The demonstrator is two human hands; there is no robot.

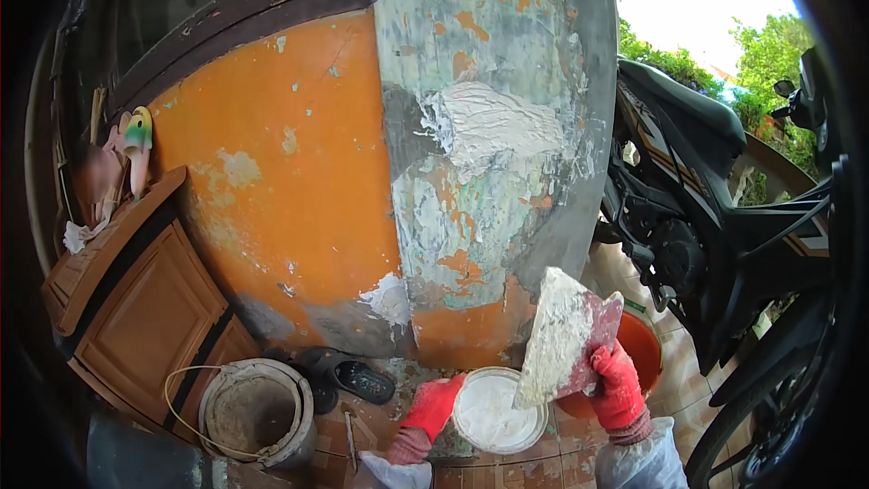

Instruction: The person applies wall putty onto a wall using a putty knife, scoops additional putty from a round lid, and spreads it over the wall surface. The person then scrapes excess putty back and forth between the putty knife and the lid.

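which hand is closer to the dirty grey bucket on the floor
Left. The left hand grips the white putty tub, just right of the bucket; the right hand holds the trowel farther right.

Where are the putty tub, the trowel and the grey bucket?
putty tub (493,417), head view, white filling.
trowel (566,335), head view, blade's smeared face.
grey bucket (256,412), head view, inside.

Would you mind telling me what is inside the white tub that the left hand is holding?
The white tub holds smooth white paste, nearly to the rim. The trowel in the right hand covers its right edge, and the tub's bottom is hidden beneath the paste.
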